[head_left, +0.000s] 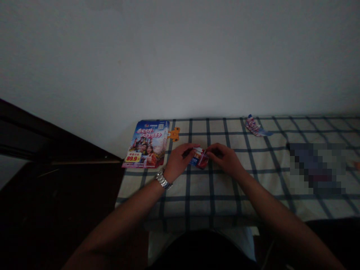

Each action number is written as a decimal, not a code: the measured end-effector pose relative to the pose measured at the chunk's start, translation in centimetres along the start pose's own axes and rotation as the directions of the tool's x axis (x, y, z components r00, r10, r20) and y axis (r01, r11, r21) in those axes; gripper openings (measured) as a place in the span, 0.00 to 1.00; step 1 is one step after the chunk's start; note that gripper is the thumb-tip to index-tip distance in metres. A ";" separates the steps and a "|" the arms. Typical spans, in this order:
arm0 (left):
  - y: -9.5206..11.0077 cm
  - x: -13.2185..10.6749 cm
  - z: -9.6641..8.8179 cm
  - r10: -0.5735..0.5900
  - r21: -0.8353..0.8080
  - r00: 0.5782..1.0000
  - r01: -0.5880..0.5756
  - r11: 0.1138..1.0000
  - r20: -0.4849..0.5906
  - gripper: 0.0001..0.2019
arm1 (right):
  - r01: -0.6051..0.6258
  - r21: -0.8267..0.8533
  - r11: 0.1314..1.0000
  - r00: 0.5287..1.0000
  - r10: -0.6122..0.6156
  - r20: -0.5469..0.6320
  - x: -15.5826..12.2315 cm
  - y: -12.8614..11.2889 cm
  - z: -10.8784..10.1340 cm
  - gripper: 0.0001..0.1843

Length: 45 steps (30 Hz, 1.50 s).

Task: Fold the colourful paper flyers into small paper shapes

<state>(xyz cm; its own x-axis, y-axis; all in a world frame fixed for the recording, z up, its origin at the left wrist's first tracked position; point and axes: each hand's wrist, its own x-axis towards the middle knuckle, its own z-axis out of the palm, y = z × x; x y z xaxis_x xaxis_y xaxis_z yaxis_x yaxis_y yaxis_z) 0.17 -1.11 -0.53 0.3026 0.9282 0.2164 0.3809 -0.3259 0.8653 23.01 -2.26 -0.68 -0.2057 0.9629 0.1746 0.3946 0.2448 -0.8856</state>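
Observation:
A small folded piece of printed paper (200,158), blue, red and white like the leaflets, is between my hands over the checked cloth. My left hand (181,159), with a metal watch at the wrist, pinches its left side between thumb and fingers. On the other side, my right hand (223,156) grips the upper right edge with its fingertips. To the left lies a stack of colourful leaflets (146,144) marked 89.9. An orange bear-shaped figure (174,134) shows beside the stack, near my left hand.
The checked tablecloth (197,204) covers a table against a pale wall (197,67). A crumpled strip of printed paper (254,126) lies at the back right. Farther right is a dark pixelated object (316,168). The table's left edge borders a dark floor.

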 end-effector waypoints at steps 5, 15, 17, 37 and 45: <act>-0.1 0.0 0.1 0.045 0.055 0.999 -0.045 0.997 0.006 0.14 | 0.014 -0.037 0.999 1.000 -0.014 -0.005 0.0 0.3 0.1 0.09; 0.5 0.0 -0.2 0.261 0.324 0.965 -0.249 0.913 0.005 0.14 | -0.017 -0.124 0.992 0.995 0.004 -0.104 0.3 0.2 -0.3 0.07; 0.5 -0.1 -0.2 0.290 0.357 0.955 -0.290 0.888 0.057 0.13 | 0.019 -0.226 0.974 0.991 -0.047 -0.121 0.3 0.5 -0.4 0.07; -0.1 0.1 0.3 0.315 0.439 0.902 -0.422 0.793 0.296 0.15 | 0.226 -0.469 0.854 0.971 -0.237 0.036 0.6 1.4 -0.7 0.06; -0.2 0.1 0.2 0.311 0.443 0.900 -0.424 0.790 0.307 0.15 | 0.363 -0.377 0.852 0.932 -0.322 0.167 0.7 1.9 -1.1 0.08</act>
<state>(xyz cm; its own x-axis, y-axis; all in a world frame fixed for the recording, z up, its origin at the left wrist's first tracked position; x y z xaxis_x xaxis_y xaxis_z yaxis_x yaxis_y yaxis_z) 0.28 -1.02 -0.75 0.6589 0.6786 0.3244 0.5598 -0.7305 0.3911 24.61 -1.01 -1.78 -0.4686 0.7994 0.3761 0.5997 0.6004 -0.5290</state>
